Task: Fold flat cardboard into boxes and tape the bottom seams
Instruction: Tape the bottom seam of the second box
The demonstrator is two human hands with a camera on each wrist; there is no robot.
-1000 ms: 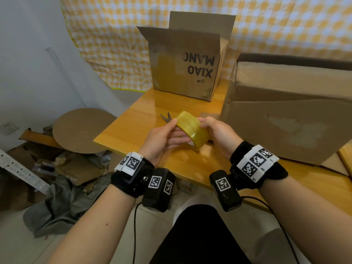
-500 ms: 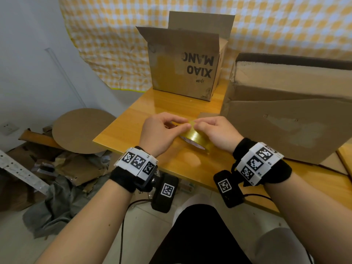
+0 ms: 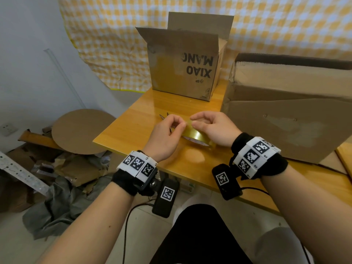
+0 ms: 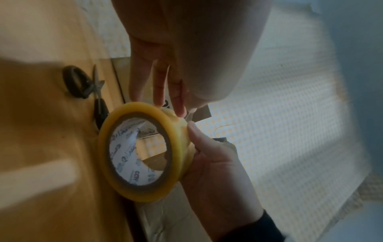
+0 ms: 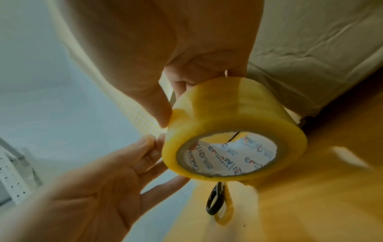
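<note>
A yellow tape roll stands on its edge low over the wooden table, between both hands. My right hand grips its outer band, thumb on one rim. My left hand pinches at the band with its fingertips. Scissors lie on the table just behind the roll. A large folded cardboard box stands at the right. An open box printed "XIAO MANG" upside down stands at the back.
On the floor to the left lie a round cardboard disc, cardboard scraps, a grey cloth and a perforated metal bar. A yellow checked curtain hangs behind the table. The table's front edge is just in front of my wrists.
A second ago both hands held the roll up, tilted. They have lowered it toward the table and turned palms down, fingertips now on its band.
</note>
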